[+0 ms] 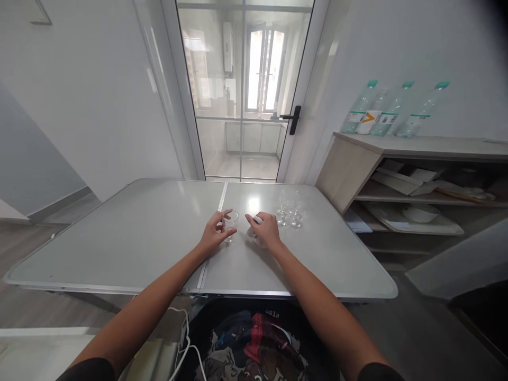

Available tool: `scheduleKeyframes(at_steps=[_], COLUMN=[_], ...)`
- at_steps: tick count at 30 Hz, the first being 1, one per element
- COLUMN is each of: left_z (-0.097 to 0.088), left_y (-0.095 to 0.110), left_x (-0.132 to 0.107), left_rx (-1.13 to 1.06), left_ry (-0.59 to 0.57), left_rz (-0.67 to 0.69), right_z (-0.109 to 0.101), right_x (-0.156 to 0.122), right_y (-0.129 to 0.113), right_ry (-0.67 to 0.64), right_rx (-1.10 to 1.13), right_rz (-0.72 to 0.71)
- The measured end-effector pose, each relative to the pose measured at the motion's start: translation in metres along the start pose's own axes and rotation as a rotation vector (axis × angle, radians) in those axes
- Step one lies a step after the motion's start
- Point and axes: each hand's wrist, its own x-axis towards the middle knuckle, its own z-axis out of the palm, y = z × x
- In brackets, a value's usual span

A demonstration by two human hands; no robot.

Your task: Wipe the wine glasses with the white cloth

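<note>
**Both hands on small glasses at mid-table**

Head view. The person stood at a grey folding table [151,233], both bare arms stretched forward over it. The left hand [212,235] was curled around a small clear glass [231,220] that stood upright on the tabletop just right of the table's centre seam. Thumb and fingers wrapped the glass's left side and front; the grip was closed on it, with the rim and right wall left showing.

The right hand [266,230] lay palm down just to the right, fingers bent over a second small item [257,218], pale or clear, of which only a sliver showed at the fingertips and beneath the palm. The hand covered it, and whether the fingers actually clasped it or only rested on it could not be told. The two hands were near each other but apart.

Just beyond the right hand, toward the table's far right, stood a cluster of clear glasses [291,209], upright and close together; their number could not be counted reliably.

To the right of the table was a wooden shelf unit [349,169] with three plastic bottles [391,108] standing on its top and papers on its lower boards. A glazed door [246,90] stood behind the table. A white cable [184,344] hung below the near table edge.
</note>
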Motion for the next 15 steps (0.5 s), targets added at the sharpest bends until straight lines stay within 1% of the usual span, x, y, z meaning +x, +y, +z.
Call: scheduleKeyframes(at_steps=[1,2,4,5,8,11,13,15], left_z=[0.0,0.001,0.0,0.0,0.0,0.003,0.004,-0.003], left_y=[-0.001,-0.002,-0.002,-0.003,-0.003,-0.005,-0.005,-0.003], left_x=[0.0,0.0,0.0,-0.001,-0.004,-0.005,-0.003,0.002], left_rx=[0.001,-0.002,-0.016,-0.025,-0.05,-0.089,-0.116,-0.119], left_ry=[-0.009,-0.019,-0.036,-0.045,-0.036,-0.028,-0.02,-0.016], left_rz=[-0.001,-0.001,0.001,0.001,-0.013,-0.027,-0.026,-0.014], right_z=[-0.001,-0.002,-0.003,-0.004,-0.006,-0.006,-0.005,-0.002], right_x=[-0.002,-0.005,-0.009,-0.01,-0.008,-0.002,0.003,0.008], right_y=[-0.004,-0.008,-0.013,-0.015,-0.019,-0.024,-0.027,-0.031], right_ry=[-0.01,-0.049,-0.177,-0.225,-0.308,-0.428,-0.497,-0.519], right_rx=[-0.035,-0.051,-0.058,-0.082,-0.239,-0.391,-0.448,-0.457], right_rz=[-0.107,-0.222,-0.407,-0.466,-0.561,-0.643,-0.66,-0.642])
